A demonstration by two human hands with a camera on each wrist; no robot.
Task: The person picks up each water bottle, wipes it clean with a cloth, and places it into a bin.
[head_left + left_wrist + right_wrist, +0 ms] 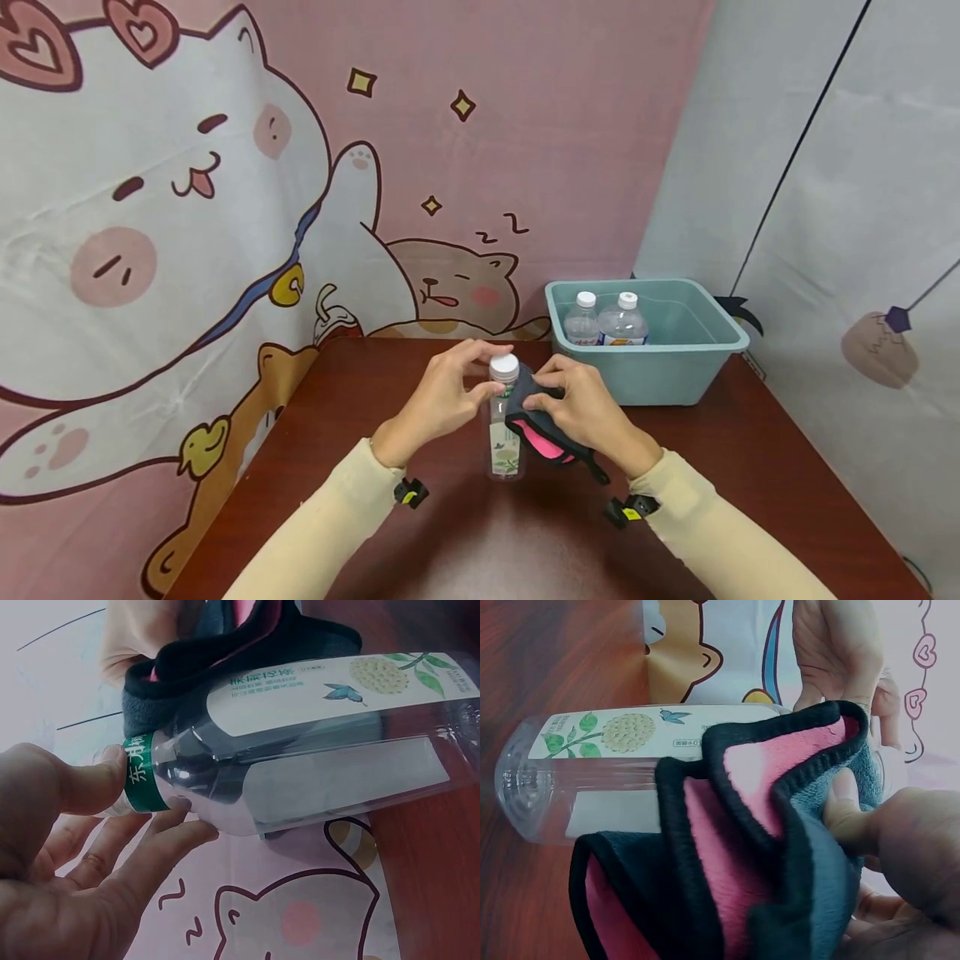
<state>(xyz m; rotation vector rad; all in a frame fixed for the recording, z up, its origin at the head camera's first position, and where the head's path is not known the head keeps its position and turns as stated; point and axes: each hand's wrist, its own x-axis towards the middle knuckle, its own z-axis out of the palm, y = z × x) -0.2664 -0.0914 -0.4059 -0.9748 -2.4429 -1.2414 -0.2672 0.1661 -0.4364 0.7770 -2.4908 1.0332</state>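
Observation:
A clear plastic bottle (505,446) with a white cap and a green neck band stands on the table, its label showing a flower and a butterfly. My left hand (446,387) pinches it at the neck, thumb on the near side and fingers behind, as the left wrist view shows. On the other side my right hand (581,404) grips a folded dark grey cloth (810,802) with black edging and a pink inner face. The cloth lies against the bottle's upper side, and a short black loop hangs from its lower corner.
A light blue-green bin (660,375) stands at the back right of the brown table (420,533). Inside it are two clear capped bottles, a smaller one (581,321) and a larger one (622,321). A cartoon-printed curtain (540,150) hangs behind the table.

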